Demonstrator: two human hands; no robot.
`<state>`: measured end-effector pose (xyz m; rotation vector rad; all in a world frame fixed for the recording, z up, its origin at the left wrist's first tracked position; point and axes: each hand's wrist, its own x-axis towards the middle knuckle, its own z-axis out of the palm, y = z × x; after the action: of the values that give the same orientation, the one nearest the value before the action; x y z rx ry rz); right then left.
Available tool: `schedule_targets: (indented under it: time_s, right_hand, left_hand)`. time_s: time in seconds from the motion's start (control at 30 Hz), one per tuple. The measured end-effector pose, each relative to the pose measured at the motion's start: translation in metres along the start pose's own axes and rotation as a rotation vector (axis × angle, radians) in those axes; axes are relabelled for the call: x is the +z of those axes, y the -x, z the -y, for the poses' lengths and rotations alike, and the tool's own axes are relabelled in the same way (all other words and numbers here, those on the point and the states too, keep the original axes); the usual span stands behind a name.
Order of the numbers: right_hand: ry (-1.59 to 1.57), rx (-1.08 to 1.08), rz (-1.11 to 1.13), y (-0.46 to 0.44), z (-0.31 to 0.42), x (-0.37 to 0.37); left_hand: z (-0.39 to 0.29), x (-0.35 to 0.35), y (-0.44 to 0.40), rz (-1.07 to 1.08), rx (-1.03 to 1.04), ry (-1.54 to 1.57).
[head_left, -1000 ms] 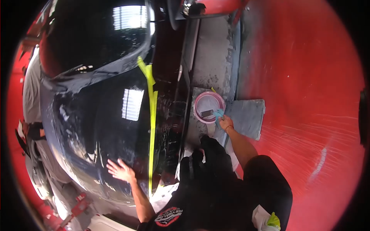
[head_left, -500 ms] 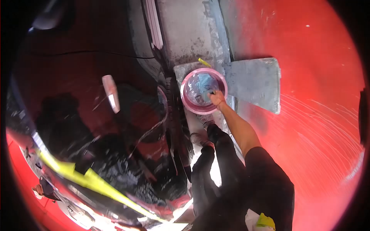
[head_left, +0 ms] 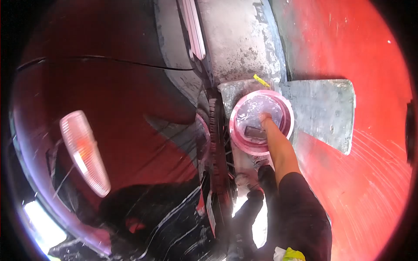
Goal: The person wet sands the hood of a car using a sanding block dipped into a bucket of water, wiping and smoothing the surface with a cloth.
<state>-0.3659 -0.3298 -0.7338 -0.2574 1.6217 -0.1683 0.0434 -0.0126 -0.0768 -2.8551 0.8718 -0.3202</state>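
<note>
A round pink basin (head_left: 291, 126) holds bubbly water. My right hand (head_left: 265, 118) reaches into it, wrist low at the water, and the fingers are sunk out of sight. Whatever they hold, if anything, is hidden. Beside that hand, a dark rectangular block (head_left: 255, 132) lies in the basin, near the side closest to my feet. My left hand is outside the view.
The glossy dark car body panel (head_left: 109, 95) with a ribbed clear lamp (head_left: 85, 152) fills the left. A yellow strip (head_left: 261, 80) lies behind the basin. To its right is a grey slab (head_left: 324, 108) on the red floor (head_left: 374, 182).
My right hand has gone deeper into the basin. The light-blue cloth it gripped no longer shows. The view has shifted, so the basin sits further right and lower, and the lamp looks larger.
</note>
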Motion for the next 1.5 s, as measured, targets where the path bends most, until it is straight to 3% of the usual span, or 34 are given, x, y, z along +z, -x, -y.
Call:
schedule_targets:
  time_s: [0.1, 0.4, 0.43, 0.47, 0.53, 0.6, 0.73, 0.87, 0.9, 0.97, 1.03, 1.1, 1.17, 1.27, 1.33, 1.4, 1.43, 1.47, 1.5]
  right_hand:
    - [-0.357, 0.091, 0.094, 0.054, 0.020, -0.010]
    - [-0.601, -0.304, 0.297, 0.273, 0.044, -0.102]
    - [-0.527, -0.394, 0.411, 0.287, 0.050, -0.118]
    - [0.168, -0.963, 0.259, 0.308, 0.055, -0.139]
    - [-0.378, -0.598, 0.369, 0.438, 0.126, -0.116]
    - [-0.284, -0.566, 0.283, 0.535, 0.173, -0.102]
    - [-0.088, -0.862, 0.438, 0.685, 0.214, 0.005]
    - [0.380, -0.993, 0.775, 0.726, 0.203, 0.153]
    - [0.358, -0.920, 0.729, 0.789, 0.173, 0.198]
    - [0.421, -0.752, 1.145, 0.823, 0.132, 0.285]
    - [0.573, -0.793, 1.180, 0.827, 0.092, 0.361]
    - [0.819, -0.792, 1.073, 0.835, 0.065, 0.412]
    - [0.911, -0.757, 0.981, 0.853, 0.067, 0.416]
    - [0.813, -0.800, 1.136, 0.855, 0.101, 0.402]
    - [0.894, -1.235, 1.030, 0.847, 0.151, 0.382]
    - [1.015, -1.984, 0.838, 0.825, 0.208, 0.363]
    - [1.221, -2.137, 0.549, 0.823, 0.227, 0.346]
    - [1.302, -2.305, 0.437, 0.809, 0.246, 0.336]
    - [1.394, -2.300, 0.481, 0.807, 0.253, 0.327]
  left_hand:
    - [0.008, -0.014, 0.008, 0.018, -0.015, 0.014]
    - [0.058, -0.079, 0.038, 0.118, -0.070, 0.114]
    - [0.064, -0.090, 0.042, 0.174, -0.090, 0.130]
    - [0.069, -0.099, 0.049, 0.227, -0.121, 0.144]
    - [0.097, -0.095, 0.058, 0.167, -0.031, 0.201]
    - [0.102, -0.084, 0.062, 0.096, -0.072, 0.264]
    - [0.098, -0.098, 0.061, 0.073, -0.142, 0.318]
    - [0.102, -0.094, 0.059, 0.188, -0.264, 0.365]
    - [0.101, -0.091, 0.058, 0.180, -0.379, 0.376]
    - [0.105, -0.086, 0.054, 0.144, -0.543, 0.411]
    - [0.106, -0.080, 0.056, 0.103, -0.593, 0.479]
    - [0.105, -0.075, 0.057, 0.086, -0.598, 0.482]
    - [0.104, -0.077, 0.055, 0.048, -0.614, 0.494]
    - [0.103, -0.082, 0.052, 0.018, -0.637, 0.505]
    - [0.102, -0.076, 0.051, -0.021, -0.662, 0.508]
    - [0.097, -0.078, 0.038, -0.090, -0.772, 0.583]
    - [0.090, -0.095, 0.016, -0.054, -0.812, 0.618]
    - [0.083, -0.088, -0.007, -0.144, -0.721, 0.657]
    - [0.069, -0.096, -0.039, -0.057, -0.706, 0.619]
